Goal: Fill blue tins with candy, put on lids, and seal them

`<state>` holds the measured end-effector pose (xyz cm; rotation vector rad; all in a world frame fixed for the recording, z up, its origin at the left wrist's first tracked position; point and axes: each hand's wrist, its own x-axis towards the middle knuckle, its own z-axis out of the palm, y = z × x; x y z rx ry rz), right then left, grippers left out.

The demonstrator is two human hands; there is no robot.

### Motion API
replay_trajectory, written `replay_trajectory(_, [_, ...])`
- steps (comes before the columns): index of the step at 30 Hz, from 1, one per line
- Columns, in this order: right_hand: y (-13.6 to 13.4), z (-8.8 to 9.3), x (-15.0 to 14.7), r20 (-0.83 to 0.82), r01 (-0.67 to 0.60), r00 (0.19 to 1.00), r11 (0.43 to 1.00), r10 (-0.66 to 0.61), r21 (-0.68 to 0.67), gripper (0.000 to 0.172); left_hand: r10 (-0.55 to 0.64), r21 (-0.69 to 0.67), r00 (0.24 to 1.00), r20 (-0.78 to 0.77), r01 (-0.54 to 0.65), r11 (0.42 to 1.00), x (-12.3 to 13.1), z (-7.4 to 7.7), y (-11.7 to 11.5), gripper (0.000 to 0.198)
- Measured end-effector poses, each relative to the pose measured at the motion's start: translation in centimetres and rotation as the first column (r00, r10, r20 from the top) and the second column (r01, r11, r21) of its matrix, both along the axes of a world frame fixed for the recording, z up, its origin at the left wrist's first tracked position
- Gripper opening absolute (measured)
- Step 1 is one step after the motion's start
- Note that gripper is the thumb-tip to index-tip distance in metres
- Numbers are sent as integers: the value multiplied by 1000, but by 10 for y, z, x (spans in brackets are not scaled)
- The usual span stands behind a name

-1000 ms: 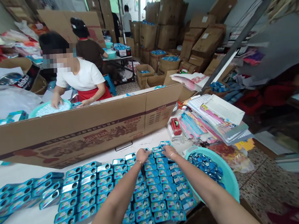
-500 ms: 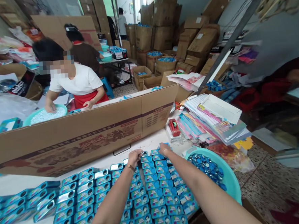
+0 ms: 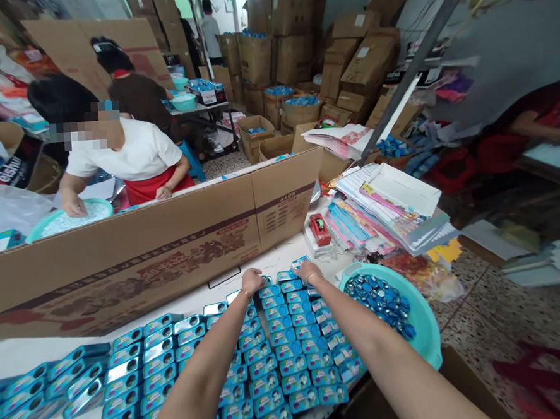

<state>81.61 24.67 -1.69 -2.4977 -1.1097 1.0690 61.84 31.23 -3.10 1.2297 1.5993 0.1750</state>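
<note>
My left hand now beside the row

My left fingers bend near the end tin; those of my right hand touch a farther tin. Hidden tips mean I can't tell whether either pair pinches. A second ago my left hand covered the row's end; now that row of tins lies between both hands on the table, the bowl to the right.
</note>
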Motion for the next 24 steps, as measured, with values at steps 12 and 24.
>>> replay_trajectory(12, [-186,3,24,-787,703,449,711,-422,20,17,-314,31,837,-448,365,930,18,0,5,28])
replay_trajectory(24, [-304,2,-30,-446,416,802,907,-396,-58,10,-88,209,992,-93,106,972,-12,38,-46,22])
